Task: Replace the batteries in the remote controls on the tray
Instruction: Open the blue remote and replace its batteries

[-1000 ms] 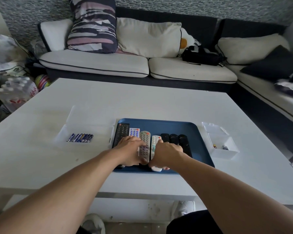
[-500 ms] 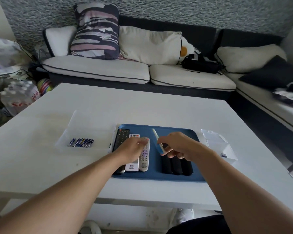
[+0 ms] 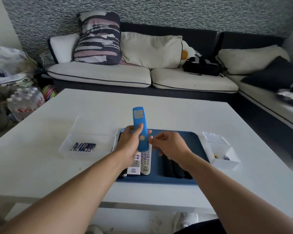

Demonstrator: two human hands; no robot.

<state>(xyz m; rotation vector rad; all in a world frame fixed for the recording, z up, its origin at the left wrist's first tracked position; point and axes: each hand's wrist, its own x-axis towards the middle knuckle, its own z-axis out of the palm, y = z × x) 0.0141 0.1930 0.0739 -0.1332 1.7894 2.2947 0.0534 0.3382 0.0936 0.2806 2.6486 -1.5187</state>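
Remote (image 3: pixel 139 130), blue back up and unopened, is gripped by left hand (image 3: pixel 130 146); right hand (image 3: pixel 169 146) hovers loosely curled, so nearly all swapping remains.

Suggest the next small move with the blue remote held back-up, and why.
Probably slide off its battery cover with the right hand: the left hand grips the blue plastic remote control above the dark blue tray, back facing up, cover apparently still closed, right fingertips beside it.

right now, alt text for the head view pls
The left hand holds a blue remote back-up above a blue tray of remotes on a white table; the right hand hovers beside it. Batteries lie in a clear box at left.
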